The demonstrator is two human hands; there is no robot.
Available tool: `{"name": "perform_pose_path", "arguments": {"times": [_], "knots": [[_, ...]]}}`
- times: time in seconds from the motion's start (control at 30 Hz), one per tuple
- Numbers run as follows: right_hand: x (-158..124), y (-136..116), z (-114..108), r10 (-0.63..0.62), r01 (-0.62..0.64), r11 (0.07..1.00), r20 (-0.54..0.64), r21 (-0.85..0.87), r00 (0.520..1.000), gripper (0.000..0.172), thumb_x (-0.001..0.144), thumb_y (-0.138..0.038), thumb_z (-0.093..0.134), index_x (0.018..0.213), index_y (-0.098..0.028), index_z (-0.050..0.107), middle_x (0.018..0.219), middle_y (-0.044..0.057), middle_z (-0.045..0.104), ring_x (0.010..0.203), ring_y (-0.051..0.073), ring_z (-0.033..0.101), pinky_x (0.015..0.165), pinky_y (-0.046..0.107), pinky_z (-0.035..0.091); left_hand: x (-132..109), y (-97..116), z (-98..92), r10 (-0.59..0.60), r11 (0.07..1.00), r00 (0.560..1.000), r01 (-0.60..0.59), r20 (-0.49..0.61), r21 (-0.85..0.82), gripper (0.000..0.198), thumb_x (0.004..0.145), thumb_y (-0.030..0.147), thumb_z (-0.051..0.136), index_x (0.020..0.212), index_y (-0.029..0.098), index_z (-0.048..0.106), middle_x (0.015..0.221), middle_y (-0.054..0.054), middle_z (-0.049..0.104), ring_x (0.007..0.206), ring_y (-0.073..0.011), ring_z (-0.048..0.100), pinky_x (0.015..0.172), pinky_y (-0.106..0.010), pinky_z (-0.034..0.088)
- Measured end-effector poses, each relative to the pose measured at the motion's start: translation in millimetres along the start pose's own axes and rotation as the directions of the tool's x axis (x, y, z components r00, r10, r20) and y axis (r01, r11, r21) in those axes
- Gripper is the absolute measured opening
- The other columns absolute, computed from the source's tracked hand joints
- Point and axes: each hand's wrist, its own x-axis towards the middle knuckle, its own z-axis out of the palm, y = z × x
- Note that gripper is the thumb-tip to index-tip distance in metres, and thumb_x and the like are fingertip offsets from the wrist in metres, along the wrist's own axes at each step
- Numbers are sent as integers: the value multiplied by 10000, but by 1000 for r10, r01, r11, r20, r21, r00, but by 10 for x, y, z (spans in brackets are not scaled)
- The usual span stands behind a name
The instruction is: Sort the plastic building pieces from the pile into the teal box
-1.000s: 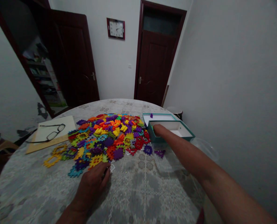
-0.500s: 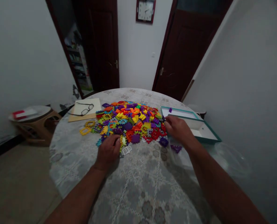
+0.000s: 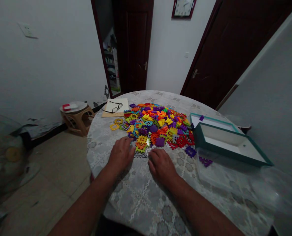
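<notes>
Where hands [image 3: 121,154] rest, toy pieces [image 3: 160,126], perhaps touching

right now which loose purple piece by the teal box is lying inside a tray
The small purple piece in the far corner of the shallow teal tray behind the deeper box; the other loose purple pieces lie on the tablecloth.

The toy pieces [image 3: 158,126] in the middle of the frame are purple, yellow, orange, red, green and blue. The tablecloth [image 3: 148,200] is grey with pale lace flowers. The box [image 3: 234,155] at the right is teal outside, white inside.
</notes>
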Motion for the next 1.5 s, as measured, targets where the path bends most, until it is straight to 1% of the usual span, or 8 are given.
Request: {"name": "perform_pose_path", "arguments": {"times": [0.2,0.37,0.47,0.73,0.93,1.1,1.3,1.5], "knots": [[-55,35,17,-5,5,1000,-22,23,1000,267,990,-161,670,1249,-214,706,1336,147,698,1249,324,611,1103,499,532,-141,291,137,6,999,979,-13,203,34,481,905,321,813,1357,242,668,1367,-151,716,1284,-386,618,1082,-549,515],[-77,108,-42,89,-89,996,-26,0,996,281,978,-169,677,1255,-205,699,1310,149,695,1221,326,603,1081,487,519,40,418,200,192,971,927,-132,321,-201,465,881,190,787,1333,256,699,1362,-123,747,1288,-348,660,1133,-533,513],[-88,211,-98,151,-151,989,-28,0,988,232,969,-156,667,1194,-194,708,1223,140,708,1163,313,617,1052,458,521,155,483,268,256,924,913,-136,316,-358,453,886,159,761,1327,257,719,1381,-119,749,1330,-327,659,1172,-520,504],[-78,439,-99,184,-168,977,-129,129,974,324,931,-95,601,1225,-163,720,1181,134,732,1144,279,667,1039,394,536,424,604,507,80,752,930,179,358,-634,165,897,183,697,1053,215,740,986,-53,791,917,-214,731,874,-358,591],[-20,526,-136,277,-227,940,-182,255,944,283,1019,-159,511,1147,-173,764,1114,121,783,1072,246,727,1010,355,548,364,514,554,7,723,948,216,320,-656,164,913,210,686,1076,214,699,981,-34,758,902,-198,715,847,-335,573],[1,515,-202,390,-315,881,-165,354,906,287,1067,-243,511,1173,-182,771,1126,106,809,1070,238,753,989,337,555,290,487,518,16,783,974,130,228,-609,238,922,218,720,1160,209,717,1054,-63,747,938,-208,704,849,-337,580],[-48,303,-203,203,-149,907,-98,395,974,266,1069,-257,553,1209,-233,778,1135,76,812,1046,216,759,964,328,571,250,529,356,143,783,966,24,216,-621,159,998,282,687,1134,226,746,1064,-65,772,983,-222,707,913,-363,573],[-2,472,-319,315,-242,930,-264,277,912,298,1065,-238,508,1168,-200,784,1121,103,792,1069,231,736,994,336,557,269,475,287,35,754,954,170,298,-635,107,982,284,656,1032,220,725,968,-40,773,891,-204,707,841,-335,555]]}}
